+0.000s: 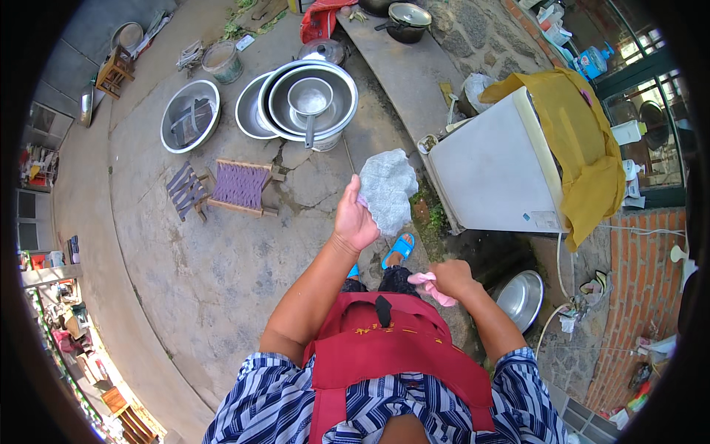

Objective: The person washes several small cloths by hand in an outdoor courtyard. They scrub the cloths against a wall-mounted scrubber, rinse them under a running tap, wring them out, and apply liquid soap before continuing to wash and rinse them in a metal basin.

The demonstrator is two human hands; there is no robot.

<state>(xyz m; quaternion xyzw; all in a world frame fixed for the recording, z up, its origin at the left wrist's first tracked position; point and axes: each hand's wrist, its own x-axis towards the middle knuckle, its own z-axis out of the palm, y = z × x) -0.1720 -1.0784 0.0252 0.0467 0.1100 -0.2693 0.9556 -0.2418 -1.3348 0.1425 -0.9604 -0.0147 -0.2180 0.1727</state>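
In front of me my left hand [355, 219] grips a pale grey-green cloth [389, 191], which looks like a crumpled towel. A small bit of lilac shows at the thumb. Closer to my body, on the right, my right hand [454, 277] is closed around a twisted pink cloth [430, 287], whose ends stick out of the fist. Between the two hands, below, are my blue sandals [400, 248]. I wear a red apron [399, 344] over a striped shirt. A shiny metal basin [521, 302] lies beyond my right forearm.
A white washing machine [499, 166] under a yellow cover [588, 150] stands at the right. Ahead are stacked metal basins [346, 105] with a saucepan [309, 95], a basin holding dark cloth [191, 141] and a purple-webbed folding stool [239, 184]. A stone ledge [407, 72] bears pots.
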